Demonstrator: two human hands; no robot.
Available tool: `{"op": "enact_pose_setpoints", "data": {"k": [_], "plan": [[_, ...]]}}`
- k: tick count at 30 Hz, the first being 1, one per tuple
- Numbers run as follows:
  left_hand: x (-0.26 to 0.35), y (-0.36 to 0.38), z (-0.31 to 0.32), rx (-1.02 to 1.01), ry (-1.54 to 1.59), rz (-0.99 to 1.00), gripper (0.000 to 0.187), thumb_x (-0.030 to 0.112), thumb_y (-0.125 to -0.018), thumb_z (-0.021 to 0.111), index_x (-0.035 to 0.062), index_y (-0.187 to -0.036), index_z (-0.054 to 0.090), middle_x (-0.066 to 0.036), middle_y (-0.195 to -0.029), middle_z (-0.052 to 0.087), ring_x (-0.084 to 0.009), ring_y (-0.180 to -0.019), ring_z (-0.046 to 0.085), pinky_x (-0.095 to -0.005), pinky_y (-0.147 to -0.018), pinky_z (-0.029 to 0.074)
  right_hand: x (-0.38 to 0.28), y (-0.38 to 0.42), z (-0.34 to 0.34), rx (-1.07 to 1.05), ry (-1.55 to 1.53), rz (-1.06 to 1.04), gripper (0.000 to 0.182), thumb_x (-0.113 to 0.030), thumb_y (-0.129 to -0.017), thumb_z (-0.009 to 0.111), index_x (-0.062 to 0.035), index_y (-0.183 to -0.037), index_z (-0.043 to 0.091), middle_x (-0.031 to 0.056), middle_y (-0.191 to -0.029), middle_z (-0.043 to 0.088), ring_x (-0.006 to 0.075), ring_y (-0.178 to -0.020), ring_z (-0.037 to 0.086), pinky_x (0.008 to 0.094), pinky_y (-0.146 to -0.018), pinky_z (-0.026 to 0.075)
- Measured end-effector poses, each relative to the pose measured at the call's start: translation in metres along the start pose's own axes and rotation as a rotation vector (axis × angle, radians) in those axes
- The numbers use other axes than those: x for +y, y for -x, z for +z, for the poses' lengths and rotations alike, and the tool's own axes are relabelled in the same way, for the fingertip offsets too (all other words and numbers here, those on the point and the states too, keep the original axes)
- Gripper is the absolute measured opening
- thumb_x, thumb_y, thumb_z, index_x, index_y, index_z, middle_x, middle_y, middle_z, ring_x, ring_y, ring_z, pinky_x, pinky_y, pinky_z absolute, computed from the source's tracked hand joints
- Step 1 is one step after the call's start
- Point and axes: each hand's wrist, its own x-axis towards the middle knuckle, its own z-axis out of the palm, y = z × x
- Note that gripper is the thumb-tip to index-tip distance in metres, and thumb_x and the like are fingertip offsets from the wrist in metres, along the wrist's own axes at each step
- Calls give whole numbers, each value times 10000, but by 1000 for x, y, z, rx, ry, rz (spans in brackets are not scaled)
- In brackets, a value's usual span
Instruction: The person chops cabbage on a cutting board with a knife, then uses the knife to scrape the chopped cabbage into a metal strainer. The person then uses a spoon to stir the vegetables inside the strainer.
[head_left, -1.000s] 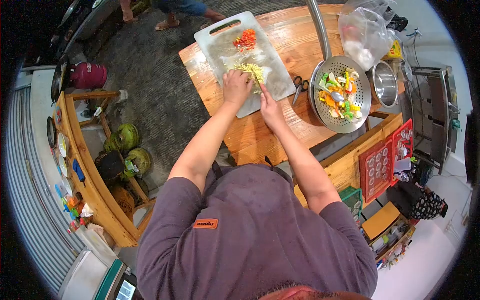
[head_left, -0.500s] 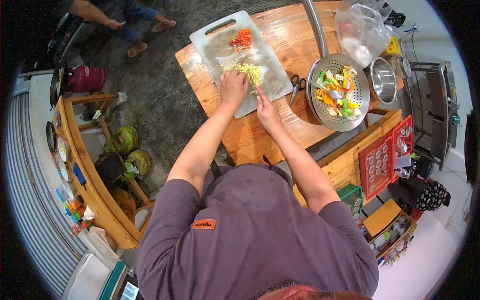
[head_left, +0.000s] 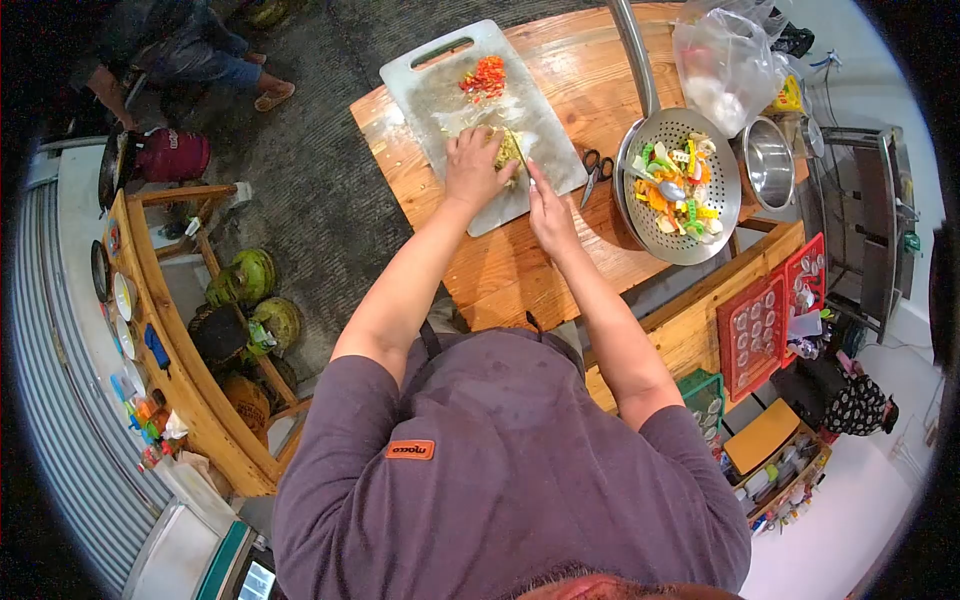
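Note:
On the white cutting board (head_left: 545,130) lies a small heap of pale yellow chopped pieces (head_left: 509,155), with chopped red pieces (head_left: 486,77) farther up the board. My left hand (head_left: 474,168) rests on the board beside the yellow heap, its fingers spread at the heap's edge. My right hand (head_left: 549,212) is closed around the handle of a knife (head_left: 519,151), whose thin blade points up and left along the heap's right side. Most of the handle is hidden in the hand.
Scissors (head_left: 596,175) lie right of the board. Beyond them a perforated ladle (head_left: 684,240) holds cut vegetables, beside a metal bowl (head_left: 768,165) and a plastic bag (head_left: 720,75). Another person (head_left: 190,50) bends near a dark red gas cylinder (head_left: 178,157) at upper left.
My left hand has spread its fingers and shifted slightly right over the yellow pieces. My right hand has moved a little right with the knife. The other person has moved left, toward the cylinder.

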Motion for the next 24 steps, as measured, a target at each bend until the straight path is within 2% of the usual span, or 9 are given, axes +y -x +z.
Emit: {"op": "enact_pose_setpoints", "data": {"k": [2,4,7,11,14,17,20,22,24], "plan": [[3,-3,1,-35,-32,-4,473,387,-846,791,116,-1228,726,-67,-1253,654,-277,-1250,535,-462,-1019,382,4,1,4,69,23,-112,492,-281,-1108,449,-300,-1599,447,277,-1087,724,377,-959,731,439,-902,538],[4,-6,2,-71,-64,-8,468,400,-848,792,126,-1223,735,-56,-1251,665,-267,-1250,537,-463,-1013,382,-6,1,-1,-109,55,154,488,-275,-1108,454,-308,-1595,450,269,-895,696,374,-808,714,471,-821,536],[4,-8,2,-164,-87,-5,406,390,-863,780,139,-1183,760,-30,-1208,686,-257,-1247,541,-466,-1002,385,-4,5,3,-68,118,84,483,-277,-1114,452,-317,-1595,448,248,-764,643,363,-732,697,473,-760,527],[7,-10,4,-173,-125,-3,349,380,-880,771,141,-1135,784,-15,-1184,693,-244,-1233,547,-466,-997,388,0,-2,6,-76,115,157,469,-278,-1116,454,-305,-1584,468,238,-779,652,372,-731,688,473,-755,525],[5,-13,5,-163,-130,3,339,383,-887,768,144,-1127,788,-14,-1174,690,-241,-1221,550,-468,-1000,388,8,-7,4,61,-19,-54,457,-269,-1112,467,-287,-1568,495,237,-830,680,394,-768,695,457,-765,535],[5,-12,5,-178,-123,-1,336,388,-895,764,143,-1124,789,-14,-1167,688,-240,-1213,551,-470,-1005,389,-6,-6,-10,-78,19,205,447,-266,-1110,483,-272,-1555,514,245,-912,709,381,-832,723,432,-798,549],[7,-11,4,-210,-122,-15,335,390,-898,762,141,-1121,788,-16,-1166,686,-244,-1207,552,-469,-1006,391,12,-3,-1,18,74,25,450,-271,-1111,490,-273,-1561,506,255,-952,715,370,-874,738,413,-814,550],[6,-13,3,-213,-132,-6,332,390,-899,761,140,-1116,788,-17,-1166,685,-247,-1202,553,-468,-1005,392,2,-6,-6,-85,26,175,469,-308,-1108,476,-315,-1577,462,281,-1033,722,473,-987,702,505,-860,551],[7,-14,1,-158,-132,27,330,369,-869,785,130,-1097,789,-27,-1162,703,-257,-1188,586,-461,-983,408,-9,-6,-13,-73,9,174,471,-309,-1107,477,-323,-1577,460,283,-1028,722,477,-969,699,508,-845,551]]}}
